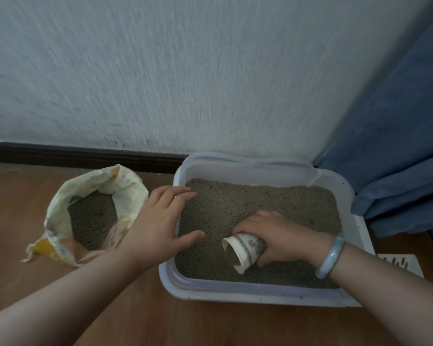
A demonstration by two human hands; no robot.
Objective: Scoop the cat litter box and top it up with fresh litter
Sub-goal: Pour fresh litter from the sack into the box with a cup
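1. The bag (129, 188) stands open on the floor (140, 318) at far left, just beside the box, with litter showing inside. Its walls are soft and crumpled. If your left forearm brushes it, it may slump and spill.
2. Your left hand (160, 216) lies spread over the box's left rim, fingers straight and holding nothing, thumb resting on the litter. Lean on it too hard and that side could dip or the box could slide.
3. The box (235, 295) sits hard against the wall (185, 71) at the back, so there is no room behind it. The free floor is on your near side. The gap between bag and box is narrow, so carry loads over it slowly. The litter (260, 201) lies well below the rim.
4. The cup (245, 248) lies on its side in the litter near the front wall, mouth facing left, some litter inside. Its lip looks dented, and a tighter squeeze could fold it and dump the load.
5. Your right hand (283, 236) is wrapped round the cup's base, fingers curled firmly on it. Tilt too early on the lift and grains will go over the near rim.
6. The bracelet (331, 255) hangs above that rim and could knock it.
7. A white slotted piece (408, 264) lies on the floor right of the box, partly hidden.
8. The curtain (398, 146) crowds the far right corner, and flung litter would lodge in its folds.
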